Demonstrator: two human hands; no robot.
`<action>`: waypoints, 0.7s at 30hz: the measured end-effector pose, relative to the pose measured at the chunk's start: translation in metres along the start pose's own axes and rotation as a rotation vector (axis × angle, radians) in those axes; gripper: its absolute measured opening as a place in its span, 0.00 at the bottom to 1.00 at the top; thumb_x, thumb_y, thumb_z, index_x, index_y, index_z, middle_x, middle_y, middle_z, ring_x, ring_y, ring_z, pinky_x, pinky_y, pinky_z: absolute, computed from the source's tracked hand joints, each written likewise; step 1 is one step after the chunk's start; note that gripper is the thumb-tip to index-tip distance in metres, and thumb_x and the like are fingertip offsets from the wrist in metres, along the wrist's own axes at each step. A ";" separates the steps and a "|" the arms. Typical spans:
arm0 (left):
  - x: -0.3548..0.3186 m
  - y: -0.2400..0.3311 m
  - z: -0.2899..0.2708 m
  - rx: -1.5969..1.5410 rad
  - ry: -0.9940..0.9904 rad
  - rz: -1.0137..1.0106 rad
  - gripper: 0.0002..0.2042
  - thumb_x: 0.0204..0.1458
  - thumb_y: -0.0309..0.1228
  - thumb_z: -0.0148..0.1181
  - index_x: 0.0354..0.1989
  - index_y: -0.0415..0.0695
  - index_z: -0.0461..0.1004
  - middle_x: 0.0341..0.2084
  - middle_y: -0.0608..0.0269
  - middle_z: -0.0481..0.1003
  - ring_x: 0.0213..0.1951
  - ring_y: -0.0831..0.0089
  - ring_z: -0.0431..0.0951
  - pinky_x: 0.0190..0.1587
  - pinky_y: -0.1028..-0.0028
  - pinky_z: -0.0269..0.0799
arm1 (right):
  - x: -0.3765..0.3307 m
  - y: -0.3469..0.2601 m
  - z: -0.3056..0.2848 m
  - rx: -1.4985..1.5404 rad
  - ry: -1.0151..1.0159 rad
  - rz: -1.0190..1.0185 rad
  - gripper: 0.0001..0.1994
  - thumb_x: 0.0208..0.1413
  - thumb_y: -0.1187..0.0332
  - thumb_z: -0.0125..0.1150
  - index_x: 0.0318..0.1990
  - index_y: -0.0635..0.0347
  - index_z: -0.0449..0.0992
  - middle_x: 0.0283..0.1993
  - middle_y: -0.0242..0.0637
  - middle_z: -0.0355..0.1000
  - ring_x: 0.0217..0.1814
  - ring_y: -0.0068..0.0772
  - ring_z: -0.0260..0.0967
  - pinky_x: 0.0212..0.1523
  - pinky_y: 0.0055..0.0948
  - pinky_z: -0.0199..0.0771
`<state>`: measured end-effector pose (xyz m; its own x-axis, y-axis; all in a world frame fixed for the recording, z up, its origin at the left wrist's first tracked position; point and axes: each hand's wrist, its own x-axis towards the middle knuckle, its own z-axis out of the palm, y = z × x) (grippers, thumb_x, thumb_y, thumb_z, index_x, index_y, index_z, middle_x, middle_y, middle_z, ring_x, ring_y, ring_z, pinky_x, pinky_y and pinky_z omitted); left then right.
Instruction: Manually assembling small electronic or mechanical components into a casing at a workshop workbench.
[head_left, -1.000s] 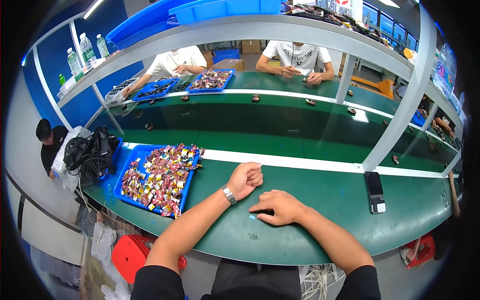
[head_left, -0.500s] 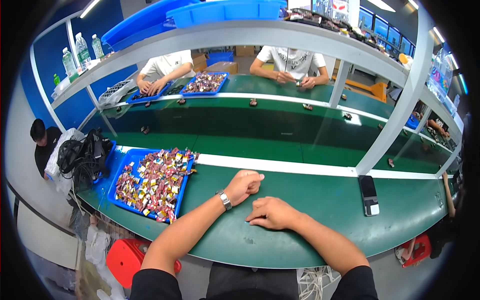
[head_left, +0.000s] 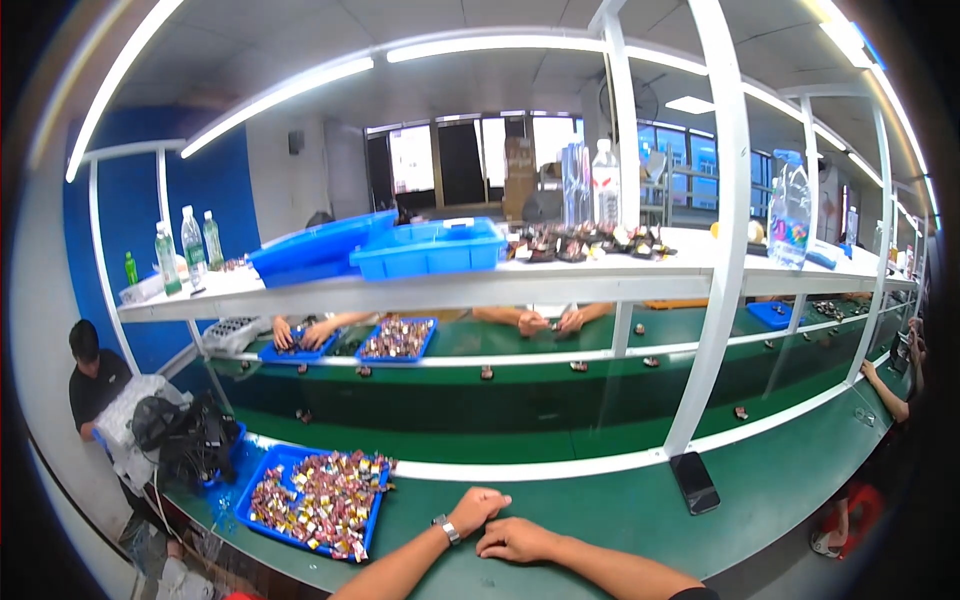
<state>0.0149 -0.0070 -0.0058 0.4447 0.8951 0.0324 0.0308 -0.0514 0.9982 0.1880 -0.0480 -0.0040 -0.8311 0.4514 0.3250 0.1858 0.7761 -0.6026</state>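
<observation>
My left hand [head_left: 477,509], with a metal-banded watch [head_left: 446,530] at its wrist, rests in a loose fist over the green bench [head_left: 610,515]. Close beside it, a little nearer and to the right, lies my right hand [head_left: 518,540], its fingers curled under. Nothing shows in either hand. Left of them is a blue tray [head_left: 376,510] heaped with small reddish parts [head_left: 312,500] that carry white and yellow pieces. A dark phone [head_left: 694,483] lies flat on the bench to the right.
Small parts lie along the green conveyor [head_left: 480,425] beyond a white rail [head_left: 560,468]. Above runs a shelf [head_left: 600,285] with blue trays [head_left: 430,250] and bottles, held by a white post [head_left: 715,230]. Black cables [head_left: 195,440] are piled at left. Co-workers' hands [head_left: 310,335] work opposite.
The view has tilted up, so the shelf and ceiling lights show more and the bench sits lower. Both my hands stay closed and close together on the bench.
</observation>
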 end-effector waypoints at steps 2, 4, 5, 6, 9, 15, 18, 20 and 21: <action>0.000 -0.001 0.000 0.057 0.005 0.019 0.22 0.61 0.36 0.60 0.13 0.48 0.63 0.13 0.77 0.60 0.20 0.84 0.53 0.22 0.77 0.50 | 0.000 0.001 -0.004 0.046 0.003 0.056 0.07 0.60 0.64 0.64 0.41 0.54 0.83 0.35 0.37 0.76 0.38 0.39 0.74 0.41 0.36 0.74; 0.002 -0.005 -0.001 0.080 0.003 -0.008 0.21 0.61 0.36 0.60 0.15 0.47 0.66 0.14 0.77 0.63 0.20 0.85 0.57 0.22 0.78 0.54 | -0.002 0.008 -0.004 0.150 0.044 0.139 0.08 0.59 0.65 0.63 0.41 0.57 0.82 0.37 0.37 0.78 0.37 0.34 0.75 0.41 0.33 0.73; 0.005 -0.011 -0.004 0.075 -0.007 -0.021 0.20 0.61 0.37 0.60 0.15 0.46 0.68 0.14 0.76 0.65 0.20 0.86 0.60 0.23 0.78 0.57 | -0.003 0.011 -0.003 0.184 0.065 0.187 0.09 0.61 0.63 0.62 0.41 0.57 0.82 0.37 0.37 0.79 0.36 0.31 0.75 0.41 0.31 0.73; 0.006 -0.008 -0.001 0.059 -0.009 -0.040 0.19 0.62 0.37 0.60 0.17 0.46 0.70 0.15 0.76 0.67 0.21 0.86 0.62 0.23 0.79 0.59 | -0.005 0.012 -0.005 0.186 0.110 0.212 0.10 0.61 0.62 0.61 0.41 0.58 0.81 0.37 0.37 0.79 0.37 0.31 0.75 0.41 0.31 0.73; 0.009 -0.015 -0.005 0.019 -0.030 -0.023 0.16 0.62 0.36 0.59 0.22 0.44 0.76 0.18 0.74 0.72 0.22 0.86 0.67 0.26 0.80 0.65 | -0.005 0.027 -0.002 0.155 0.203 0.293 0.12 0.63 0.61 0.60 0.41 0.60 0.81 0.35 0.38 0.80 0.37 0.33 0.77 0.41 0.32 0.75; 0.006 -0.018 -0.001 0.002 0.092 0.136 0.12 0.60 0.31 0.57 0.28 0.39 0.82 0.26 0.65 0.79 0.31 0.79 0.75 0.36 0.76 0.71 | -0.006 0.000 -0.008 0.076 0.362 0.175 0.13 0.64 0.61 0.51 0.38 0.62 0.75 0.39 0.51 0.75 0.44 0.53 0.72 0.47 0.43 0.71; 0.009 -0.022 -0.003 0.006 0.102 0.135 0.11 0.60 0.31 0.57 0.31 0.39 0.82 0.27 0.66 0.79 0.33 0.80 0.75 0.38 0.77 0.71 | -0.005 0.005 -0.004 0.079 0.371 0.192 0.14 0.66 0.61 0.48 0.39 0.63 0.75 0.40 0.52 0.74 0.45 0.55 0.71 0.48 0.44 0.70; 0.007 -0.017 -0.001 -0.015 0.072 0.129 0.10 0.61 0.32 0.57 0.34 0.40 0.82 0.28 0.67 0.79 0.32 0.80 0.75 0.37 0.77 0.70 | -0.006 -0.011 -0.009 0.140 0.407 0.167 0.15 0.67 0.61 0.47 0.39 0.65 0.74 0.41 0.53 0.75 0.44 0.55 0.72 0.47 0.43 0.71; 0.007 -0.021 -0.003 -0.022 0.082 0.116 0.10 0.62 0.32 0.56 0.34 0.40 0.81 0.29 0.66 0.79 0.32 0.79 0.75 0.36 0.77 0.71 | -0.004 -0.023 -0.012 0.208 0.425 0.167 0.16 0.68 0.61 0.46 0.39 0.66 0.74 0.41 0.53 0.75 0.44 0.55 0.72 0.47 0.43 0.71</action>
<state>0.0147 0.0021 -0.0267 0.3696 0.9169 0.1505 -0.0369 -0.1474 0.9884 0.1931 -0.0625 0.0170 -0.5037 0.7348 0.4542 0.1534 0.5935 -0.7901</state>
